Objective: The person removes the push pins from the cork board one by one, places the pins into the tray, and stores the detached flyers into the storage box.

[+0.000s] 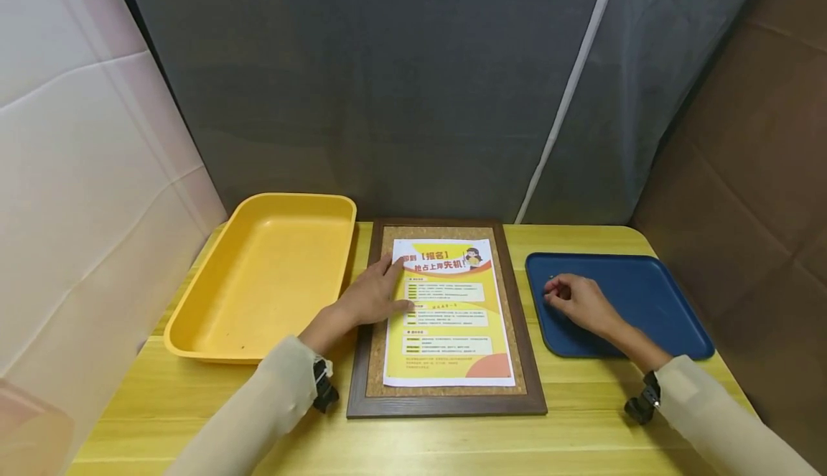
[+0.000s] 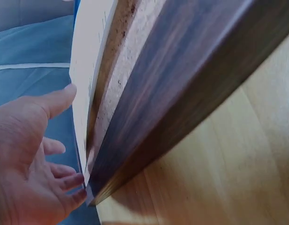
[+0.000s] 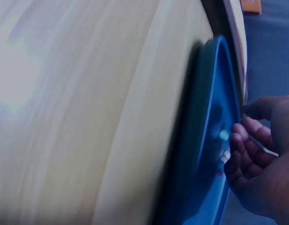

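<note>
A yellow and white printed poster (image 1: 446,304) lies on a cork board (image 1: 375,361) with a dark brown wooden frame (image 1: 446,406). My left hand (image 1: 371,293) rests at the poster's left edge, fingers spread and fingertips on the paper. In the left wrist view that hand (image 2: 36,154) shows loosely bent fingers beside the board's edge. Over the left part of a blue tray (image 1: 636,307), my right hand (image 1: 584,304) has its fingers curled. Beside those fingers, a small greenish bit (image 3: 224,135) shows in the tray. I cannot tell whether the fingertips pinch anything.
To the left of the board stands a large yellow tray (image 1: 278,275), with a few dark specks on its floor. Everything sits on a wooden table (image 1: 446,447). A grey curtain (image 1: 362,88) hangs behind, a white sheet (image 1: 84,146) at left and a brown one (image 1: 743,196) at right.
</note>
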`<state>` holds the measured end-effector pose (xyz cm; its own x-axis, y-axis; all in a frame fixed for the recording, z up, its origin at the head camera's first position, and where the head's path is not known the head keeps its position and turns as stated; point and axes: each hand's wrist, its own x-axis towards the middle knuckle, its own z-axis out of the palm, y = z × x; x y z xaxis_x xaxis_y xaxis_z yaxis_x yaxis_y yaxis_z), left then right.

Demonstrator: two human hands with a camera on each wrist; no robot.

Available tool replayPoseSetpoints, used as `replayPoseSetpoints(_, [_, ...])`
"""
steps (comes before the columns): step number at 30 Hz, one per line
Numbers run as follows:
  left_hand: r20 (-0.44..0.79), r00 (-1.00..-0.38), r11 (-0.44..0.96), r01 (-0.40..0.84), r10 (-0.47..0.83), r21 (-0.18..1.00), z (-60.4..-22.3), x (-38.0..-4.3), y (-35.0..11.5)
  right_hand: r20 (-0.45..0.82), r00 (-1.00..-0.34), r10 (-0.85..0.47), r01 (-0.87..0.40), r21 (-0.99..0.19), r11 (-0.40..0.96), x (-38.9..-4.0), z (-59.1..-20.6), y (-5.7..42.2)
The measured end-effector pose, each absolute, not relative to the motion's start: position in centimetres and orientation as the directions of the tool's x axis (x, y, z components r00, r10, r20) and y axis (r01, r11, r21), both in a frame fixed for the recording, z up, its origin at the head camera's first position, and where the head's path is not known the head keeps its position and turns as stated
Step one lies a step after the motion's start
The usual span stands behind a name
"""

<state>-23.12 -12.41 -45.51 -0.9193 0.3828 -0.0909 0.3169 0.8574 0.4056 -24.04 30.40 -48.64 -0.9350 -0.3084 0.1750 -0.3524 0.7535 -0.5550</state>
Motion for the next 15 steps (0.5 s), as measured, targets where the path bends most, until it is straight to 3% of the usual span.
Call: replayPoseSetpoints(15, [-0.023,-0.972,0.814,0.184,0.235,0.551,-45.0,-22.9,-11.8,0.143,-0.939,-0.314,-0.33,-0.635,0.699,-23.7,-46.5,25.7])
